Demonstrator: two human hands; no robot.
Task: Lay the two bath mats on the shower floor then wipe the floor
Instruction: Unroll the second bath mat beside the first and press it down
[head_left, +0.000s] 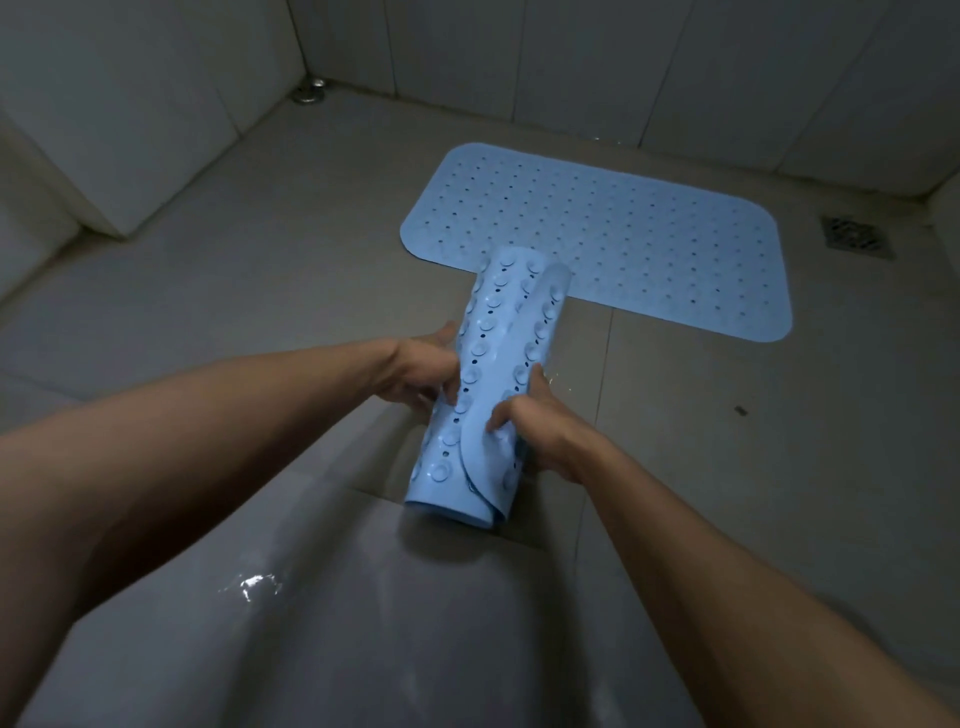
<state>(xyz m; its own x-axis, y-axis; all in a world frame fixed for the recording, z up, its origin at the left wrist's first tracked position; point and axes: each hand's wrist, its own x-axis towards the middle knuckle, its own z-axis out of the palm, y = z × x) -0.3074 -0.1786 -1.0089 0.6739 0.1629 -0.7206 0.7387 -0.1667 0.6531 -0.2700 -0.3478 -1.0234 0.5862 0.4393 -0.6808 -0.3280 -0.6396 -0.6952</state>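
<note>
1. Across the whole view, the shower floor runs in grey tile, with a wet glint near 7 o'clock. You have bare tile toward 9 and 10 o'clock, which looks like the room left for the second mat.
2. At 1 o'clock from the centre, the flat mat lies spread with its holes up. That half of the laying looks done.
3. At the centre, the rolled mat is held off the floor with its suction cups facing outward and its far end pointing to 12 o'clock. That end overlaps the flat mat's near edge in view, but you cannot tell whether they touch.
4. Your left hand grasps the roll from the 9 o'clock side, fingers curled on it. Your right hand pinches the loose flap on the 3 o'clock side.
5. Peel that flap free, set its edge on bare tile just beside the flat mat, and unroll so the cups end up facing down. Then press from one end to the other to seat them.
6. At 2 o'clock, the drain grate sits uncovered, apart from the flat mat's right end. Keep both mats off it.
</note>
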